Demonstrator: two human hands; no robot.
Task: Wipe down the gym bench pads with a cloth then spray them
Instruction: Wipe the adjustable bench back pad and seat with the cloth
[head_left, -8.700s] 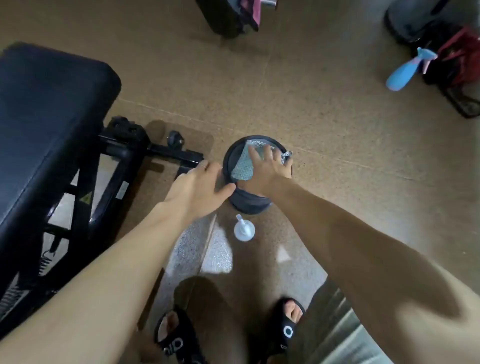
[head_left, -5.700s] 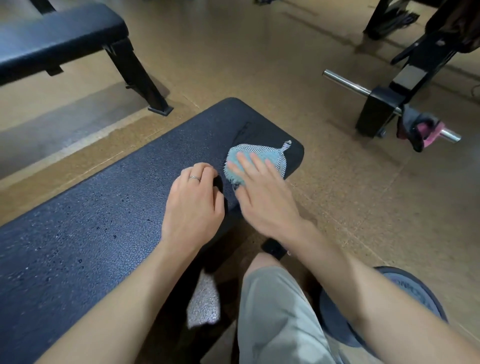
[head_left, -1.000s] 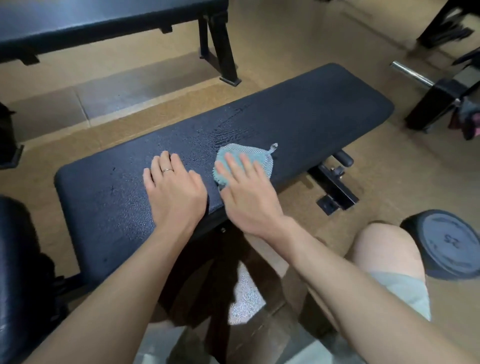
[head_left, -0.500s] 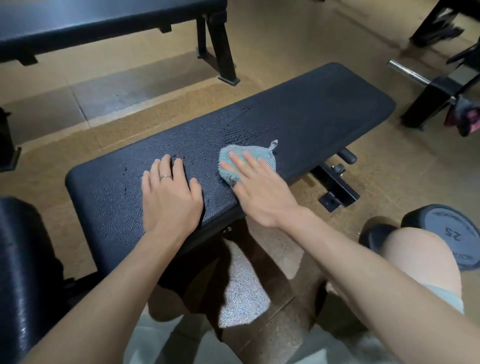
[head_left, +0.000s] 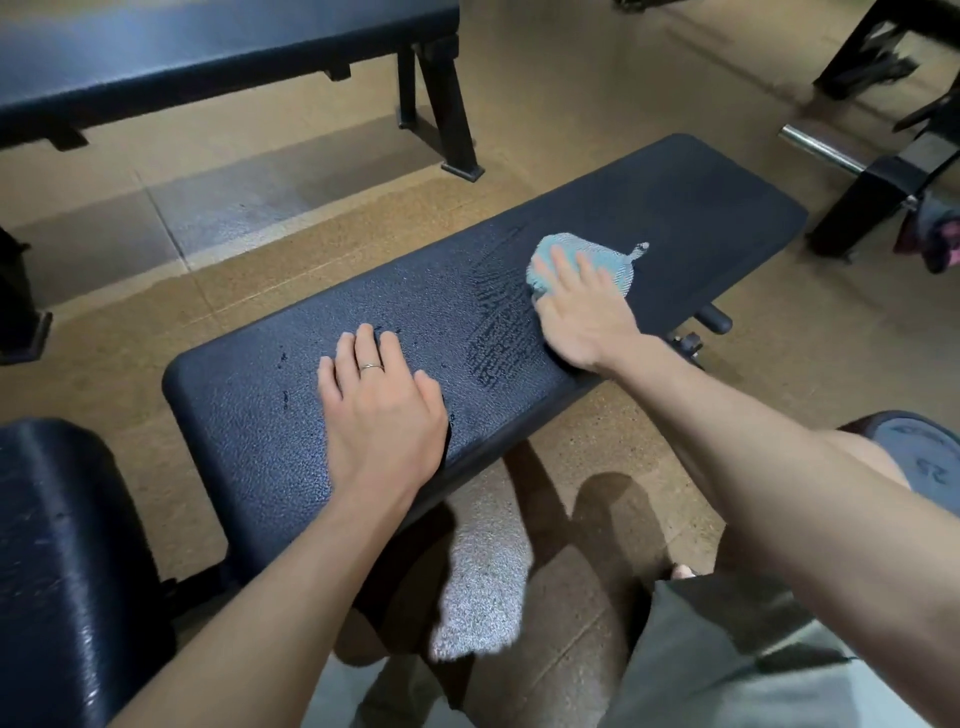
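Note:
A long black bench pad (head_left: 701, 208) runs diagonally across the middle of the view. A small light-blue cloth (head_left: 613, 265) lies on its middle part. My right hand (head_left: 582, 312) presses flat on the cloth with fingers spread. A wet streaked patch (head_left: 501, 322) shows on the pad just left of the cloth. My left hand (head_left: 379, 405) rests flat on the pad's near-left part, fingers apart, with a ring on one finger. A second black pad (head_left: 57, 561) sits at the lower left. No spray bottle is in view.
Another black bench (head_left: 208, 47) stands at the back left on its metal legs. A rack with a steel bar (head_left: 821, 150) is at the right, a dark cloth hanging by it. A weight plate (head_left: 919, 457) lies on the floor at the right, beside my knee.
My right hand has pushed the cloth up and to the right along the pad, leaving a wet streak behind it. My left hand has stayed flat on the pad.

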